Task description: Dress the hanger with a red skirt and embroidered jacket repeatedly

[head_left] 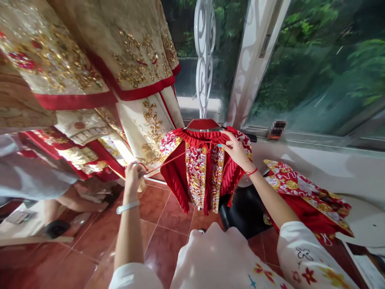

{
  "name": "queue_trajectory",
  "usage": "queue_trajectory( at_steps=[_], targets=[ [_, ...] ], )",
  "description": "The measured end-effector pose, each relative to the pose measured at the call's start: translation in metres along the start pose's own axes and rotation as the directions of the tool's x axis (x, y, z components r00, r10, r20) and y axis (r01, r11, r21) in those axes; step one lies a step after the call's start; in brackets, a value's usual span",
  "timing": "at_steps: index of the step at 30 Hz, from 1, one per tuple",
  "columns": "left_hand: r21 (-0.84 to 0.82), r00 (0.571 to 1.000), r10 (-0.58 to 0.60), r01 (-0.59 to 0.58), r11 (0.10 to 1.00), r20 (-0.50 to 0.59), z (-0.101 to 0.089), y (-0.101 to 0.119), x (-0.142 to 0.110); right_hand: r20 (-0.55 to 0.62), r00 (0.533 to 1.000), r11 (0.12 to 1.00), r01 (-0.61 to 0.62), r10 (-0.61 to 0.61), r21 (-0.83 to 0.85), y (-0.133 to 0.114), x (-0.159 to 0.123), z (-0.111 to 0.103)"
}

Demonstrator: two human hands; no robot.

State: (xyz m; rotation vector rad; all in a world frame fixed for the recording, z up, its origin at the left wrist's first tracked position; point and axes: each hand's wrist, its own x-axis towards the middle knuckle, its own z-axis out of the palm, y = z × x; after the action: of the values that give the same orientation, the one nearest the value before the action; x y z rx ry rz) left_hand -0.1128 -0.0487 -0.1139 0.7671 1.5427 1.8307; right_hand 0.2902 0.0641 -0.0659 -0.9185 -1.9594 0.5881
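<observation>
Looks like neck-cord step: pinching red drawstring point(165, 164) fairly taut in left hand point(132, 176); resting right hand point(235, 150) on embroidered red costume top point(197, 180) hung just below, can't tell if pinching. Probably needs even tension next.

1. Classification: a garment shop or costume workroom; which of the two cannot be determined.
2. Stock: cream garments point(141, 60) with gold sequin work and red hems hang close together at the left.
3. A red embroidered garment point(197, 172) hangs at a white scrollwork stand point(205, 60).
4. A second embroidered piece point(300, 186) rests at the right, near the wall below the window point(319, 76).
5. Flooring: red tiles point(168, 212). Greenery point(309, 24) shows outside.
6. Occupancy: another person point(33, 176) at the left, beside the hanging garments.
</observation>
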Motion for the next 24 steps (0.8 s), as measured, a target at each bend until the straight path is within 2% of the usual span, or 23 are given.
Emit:
queue_trajectory(
  at_steps=[2,4,5,6,8,9,11,13,14,15,17,19,21,24],
  targets=[
    [0.134,0.992,-0.121,0.117,0.984,0.021,0.010,-0.012,-0.005,0.049,0.999,0.989,0.029,-0.022,-0.142,0.001,0.008,-0.002],
    [0.354,0.990,-0.141,0.138,0.925,-0.019,0.019,-0.013,-0.010,0.043,0.998,0.966,0.047,-0.038,-0.255,0.002,0.017,-0.005],
    [0.476,0.993,-0.087,0.113,0.872,-0.076,0.024,-0.010,-0.013,0.027,0.998,0.954,0.056,-0.050,-0.294,0.002,0.021,-0.005],
    [0.590,0.991,0.014,0.069,0.804,-0.136,0.031,-0.006,-0.018,0.010,0.998,0.944,0.064,-0.064,-0.322,0.003,0.024,-0.005],
    [0.761,0.938,0.285,-0.037,0.647,-0.197,0.051,0.002,-0.032,-0.006,0.996,0.928,0.076,-0.085,-0.364,0.005,0.029,-0.003],
    [0.807,0.899,0.405,-0.110,0.580,-0.168,0.065,0.005,-0.041,-0.006,0.996,0.922,0.076,-0.084,-0.380,0.006,0.031,-0.002],
    [0.804,0.834,0.552,-0.335,0.492,0.010,0.100,0.008,-0.063,-0.004,0.997,0.914,0.069,-0.077,-0.401,0.008,0.033,-0.001],
    [0.693,0.771,0.582,-0.567,0.445,0.257,0.142,0.003,-0.081,-0.003,0.997,0.912,0.069,-0.076,-0.405,0.010,0.034,0.000],
    [0.634,0.739,0.568,-0.643,0.430,0.363,0.161,-0.001,-0.086,-0.006,0.997,0.914,0.070,-0.079,-0.400,0.010,0.034,0.000],
    [0.605,0.720,0.557,-0.674,0.423,0.413,0.178,-0.006,-0.089,-0.011,0.997,0.917,0.071,-0.081,-0.392,0.010,0.034,0.000],
    [0.618,0.729,0.546,-0.665,0.419,0.414,0.202,-0.016,-0.086,-0.022,0.996,0.929,0.070,-0.084,-0.364,0.009,0.031,-0.001],
    [0.640,0.742,0.551,-0.642,0.423,0.381,0.209,-0.021,-0.076,-0.023,0.996,0.943,0.073,-0.085,-0.324,0.008,0.027,-0.002],
    [0.584,0.728,0.549,-0.673,0.455,0.411,0.206,-0.021,-0.065,-0.018,0.996,0.954,0.077,-0.086,-0.290,0.006,0.023,-0.003],
    [0.417,0.725,0.508,-0.685,0.597,0.465,0.195,-0.011,-0.056,-0.017,0.996,0.962,0.077,-0.084,-0.264,0.005,0.021,-0.003]
  ],
)
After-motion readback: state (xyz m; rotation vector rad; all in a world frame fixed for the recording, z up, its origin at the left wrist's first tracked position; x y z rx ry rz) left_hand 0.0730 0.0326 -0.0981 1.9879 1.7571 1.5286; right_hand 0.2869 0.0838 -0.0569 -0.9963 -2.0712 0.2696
